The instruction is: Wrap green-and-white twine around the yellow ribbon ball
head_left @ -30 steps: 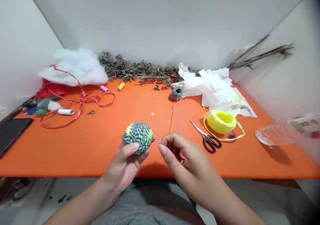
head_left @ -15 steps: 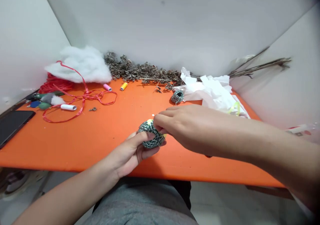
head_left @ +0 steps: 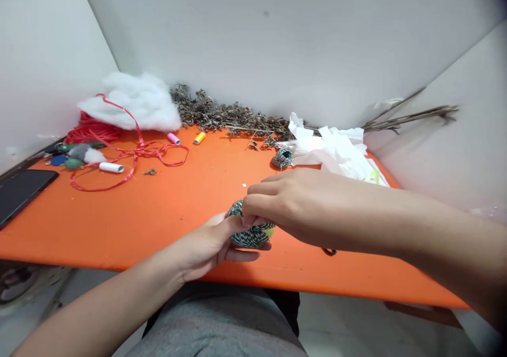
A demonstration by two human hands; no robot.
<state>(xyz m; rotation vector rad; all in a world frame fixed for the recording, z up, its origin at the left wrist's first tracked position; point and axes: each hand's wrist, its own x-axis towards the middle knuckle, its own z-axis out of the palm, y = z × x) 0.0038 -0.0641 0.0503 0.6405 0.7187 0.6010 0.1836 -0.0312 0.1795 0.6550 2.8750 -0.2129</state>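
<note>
A ball of dark green and white twine (head_left: 250,237) with a yellow patch on its right side is held above the front of the orange table (head_left: 158,214). My left hand (head_left: 222,241) grips it from the left, thumb on top and fingers beneath. Over its top, the fingers of my right hand (head_left: 269,201) are pinched together; what they hold, if anything, is hidden. A smaller hollow coil of the same twine (head_left: 282,158) lies behind, near the white paper.
White stuffing (head_left: 137,103), red ribbon (head_left: 138,148), small thread spools (head_left: 199,138) and a black phone (head_left: 24,193) are at the left. Dried plants (head_left: 233,115) line the back wall. Crumpled white paper (head_left: 336,148) and sticks (head_left: 415,116) are at the right.
The twine ball has shifted slightly right and down and is turned in my left hand. My right fingers have moved from its right edge to over its top.
</note>
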